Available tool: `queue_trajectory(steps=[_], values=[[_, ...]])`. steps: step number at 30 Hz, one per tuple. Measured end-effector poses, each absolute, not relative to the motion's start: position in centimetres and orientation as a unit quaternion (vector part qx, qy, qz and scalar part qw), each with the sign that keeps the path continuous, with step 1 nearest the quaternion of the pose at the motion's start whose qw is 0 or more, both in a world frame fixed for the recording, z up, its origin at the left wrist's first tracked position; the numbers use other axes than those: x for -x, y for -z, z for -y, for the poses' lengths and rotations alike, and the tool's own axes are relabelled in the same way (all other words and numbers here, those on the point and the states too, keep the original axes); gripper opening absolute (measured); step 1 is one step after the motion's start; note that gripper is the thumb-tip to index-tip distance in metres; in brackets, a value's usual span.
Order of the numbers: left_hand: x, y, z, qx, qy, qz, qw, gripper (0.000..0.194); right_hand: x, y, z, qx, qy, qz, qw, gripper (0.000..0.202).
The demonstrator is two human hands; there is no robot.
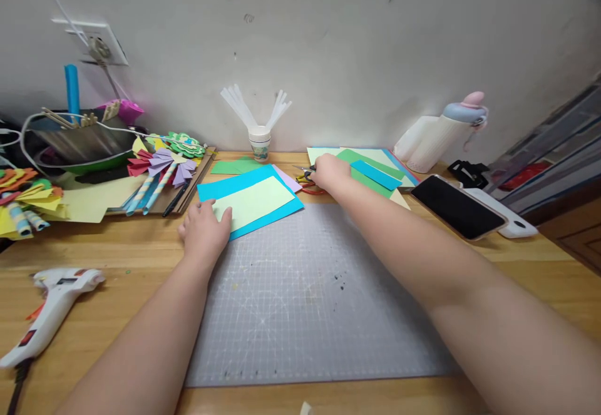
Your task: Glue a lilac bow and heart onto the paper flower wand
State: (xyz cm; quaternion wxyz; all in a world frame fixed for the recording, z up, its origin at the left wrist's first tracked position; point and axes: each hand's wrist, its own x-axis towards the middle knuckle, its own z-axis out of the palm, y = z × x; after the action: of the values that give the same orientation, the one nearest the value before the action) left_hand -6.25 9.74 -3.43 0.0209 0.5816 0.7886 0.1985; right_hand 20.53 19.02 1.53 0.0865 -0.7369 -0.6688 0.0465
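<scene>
My left hand [204, 230] rests at the left edge of a pale green sheet of paper [258, 202] and the blue sheet [239, 180] under it, thumb apart from the fingers. Across the cutting mat [323, 290], my right hand [331, 174] reaches to its far side, its fingers closed on the dark handle of a pair of scissors [300, 168]. The scissors' tip points left, and the hand hides part of them. Just below lies a red-handled tool [313, 190], partly covered. A lilac sheet [287, 179] sticks out beside the blue paper.
Coloured sheets [370, 189] lie right of my right hand, near a phone [460, 205] and a white bottle [434, 143]. A paper cup [260, 143] with white strips stands by the wall. At left are a glue gun [56, 302], paper flowers [162, 168] and a metal pot [89, 143].
</scene>
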Motion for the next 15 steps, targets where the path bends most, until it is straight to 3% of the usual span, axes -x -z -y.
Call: queue_trajectory(steps=[6,15], values=[[6.6,3.7,-9.9,-0.595,-0.183,-0.782,0.03,0.046,-17.0,-0.2,-21.5,0.704,-0.088,0.693,0.125,0.027],[6.6,3.7,-9.8,-0.595,-0.193,-0.779,0.029,0.046,-14.1,-0.3,-23.2,0.695,-0.233,0.662,0.152,0.035]])
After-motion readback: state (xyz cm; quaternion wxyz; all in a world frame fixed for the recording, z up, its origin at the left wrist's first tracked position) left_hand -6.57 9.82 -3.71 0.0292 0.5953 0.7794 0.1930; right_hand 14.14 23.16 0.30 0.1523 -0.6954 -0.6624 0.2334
